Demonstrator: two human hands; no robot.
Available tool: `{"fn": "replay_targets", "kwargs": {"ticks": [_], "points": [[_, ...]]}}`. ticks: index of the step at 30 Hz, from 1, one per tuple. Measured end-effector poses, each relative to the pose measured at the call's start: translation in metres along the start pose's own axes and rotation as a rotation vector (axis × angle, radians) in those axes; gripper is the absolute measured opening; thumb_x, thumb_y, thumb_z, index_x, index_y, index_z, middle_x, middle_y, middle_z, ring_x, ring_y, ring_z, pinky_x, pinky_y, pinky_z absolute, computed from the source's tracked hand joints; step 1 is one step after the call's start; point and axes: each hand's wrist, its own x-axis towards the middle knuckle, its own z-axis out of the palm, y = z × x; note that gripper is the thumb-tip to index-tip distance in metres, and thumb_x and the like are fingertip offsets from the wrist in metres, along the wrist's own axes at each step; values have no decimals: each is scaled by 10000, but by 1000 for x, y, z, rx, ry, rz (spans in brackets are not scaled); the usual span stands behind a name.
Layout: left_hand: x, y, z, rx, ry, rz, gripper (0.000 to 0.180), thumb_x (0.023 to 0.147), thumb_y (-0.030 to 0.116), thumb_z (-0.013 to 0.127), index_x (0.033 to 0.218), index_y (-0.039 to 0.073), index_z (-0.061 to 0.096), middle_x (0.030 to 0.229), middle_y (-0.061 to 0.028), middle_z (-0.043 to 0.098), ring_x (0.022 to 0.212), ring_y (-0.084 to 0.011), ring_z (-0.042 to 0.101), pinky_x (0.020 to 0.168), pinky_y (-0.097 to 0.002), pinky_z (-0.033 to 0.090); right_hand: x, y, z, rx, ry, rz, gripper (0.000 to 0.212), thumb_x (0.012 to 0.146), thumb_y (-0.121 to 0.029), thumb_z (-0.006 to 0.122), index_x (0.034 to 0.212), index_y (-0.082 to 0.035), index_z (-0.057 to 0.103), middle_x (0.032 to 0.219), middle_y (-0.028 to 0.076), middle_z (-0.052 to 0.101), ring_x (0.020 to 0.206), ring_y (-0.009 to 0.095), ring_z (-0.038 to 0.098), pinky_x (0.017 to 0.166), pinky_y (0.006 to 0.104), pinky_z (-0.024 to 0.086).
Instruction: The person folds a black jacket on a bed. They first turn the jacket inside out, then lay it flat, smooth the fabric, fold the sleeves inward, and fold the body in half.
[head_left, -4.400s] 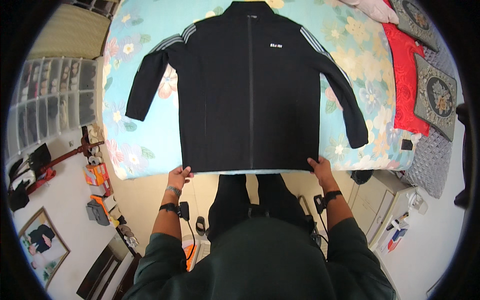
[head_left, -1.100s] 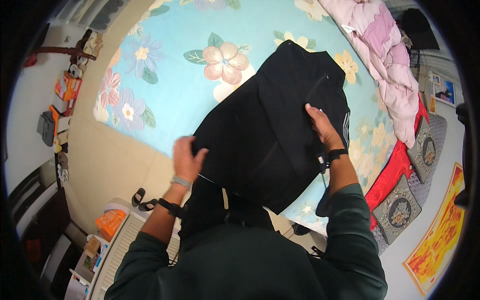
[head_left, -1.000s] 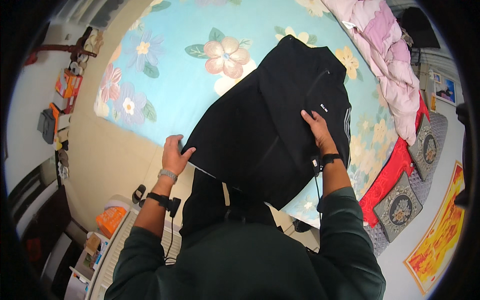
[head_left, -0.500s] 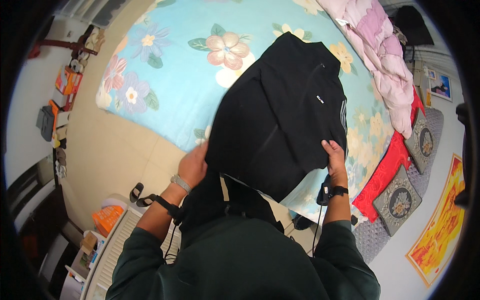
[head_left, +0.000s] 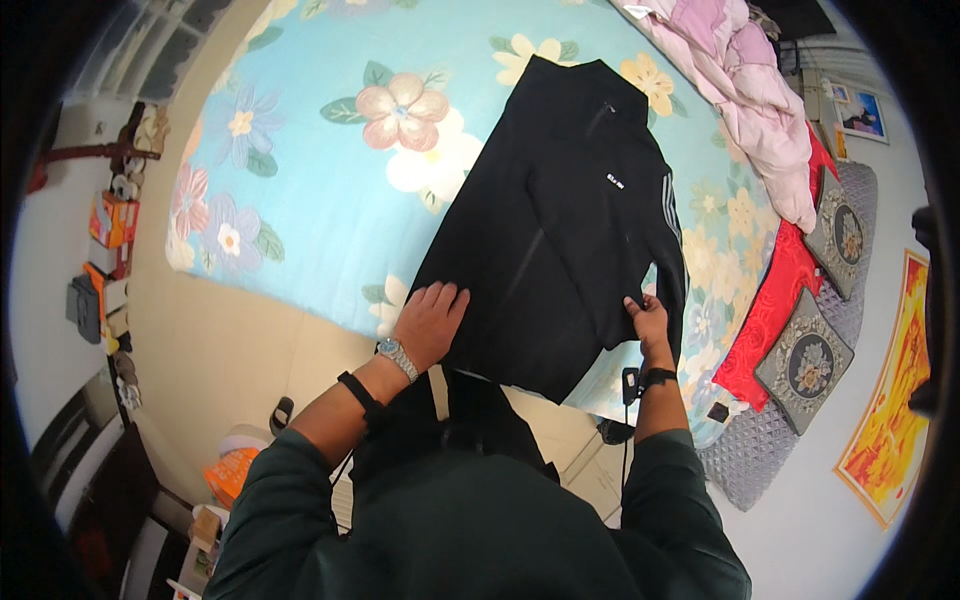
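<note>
A black zip jacket [head_left: 520, 250] with grey stripes down one sleeve lies spread across the bed. Its collar points away from me and its hem hangs toward me over the bed's near edge. My left hand [head_left: 430, 325], with a metal watch on the wrist, rests flat on the lower left part of the jacket, fingers stretched out. On the other side, my right hand [head_left: 652, 325] pinches the jacket's fabric near the right sleeve, thumb on top. The other fingers of that hand are partly hidden by the cloth.
Under the jacket is a bed [head_left: 300, 190] with a light blue flowered sheet. A pink quilt [head_left: 750, 120] lies bunched at the far right, near a red pillow [head_left: 765, 320] and grey cushions [head_left: 805, 355]. A slipper [head_left: 282, 413] sits on the floor at left.
My left hand has shifted from the jacket's left edge onto its front and flattened there. My right hand stays at the right side, where the sleeve now lies farther out.
</note>
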Motion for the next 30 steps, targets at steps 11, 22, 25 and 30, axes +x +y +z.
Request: {"fn": "replay_targets", "kwargs": {"ticks": [11, 22, 25, 30], "points": [[141, -76, -14, -89, -158, 106, 527, 1085, 329, 748, 1551, 90, 693, 1611, -168, 650, 1532, -374, 568, 1302, -549, 416, -32, 46, -9, 322, 123, 214, 346, 962, -50, 941, 1263, 23, 786, 1159, 73, 833, 1017, 183, 765, 974, 343, 609], [479, -171, -58, -103, 285, 474, 443, 1034, 121, 778, 1475, 123, 735, 1421, -139, 773, 1339, -399, 696, 1184, -511, 541, -57, 39, 15, 841, 259, 296, 609, 934, -43, 963, 1474, 37, 695, 1334, 123, 797, 1180, 233, 770, 1111, 378, 600], [533, -175, -64, 21, -96, 421, 392, 1042, 194, 814, 1425, 132, 756, 1326, -146, 798, 1249, -390, 735, 1132, -497, 578, -65, 34, 8, 924, 336, 143, 549, 978, -32, 923, 1481, 4, 705, 1350, 133, 786, 1176, 240, 770, 1107, 379, 613], [568, -163, -52, 148, -312, 351, 248, 1116, 268, 747, 1324, 135, 769, 1198, -124, 829, 1119, -366, 787, 1019, -486, 629, -70, 35, 10, 1031, 436, 158, 399, 1097, -101, 820, 1472, -13, 717, 1314, 146, 811, 1144, 234, 798, 1029, 381, 669]]}}
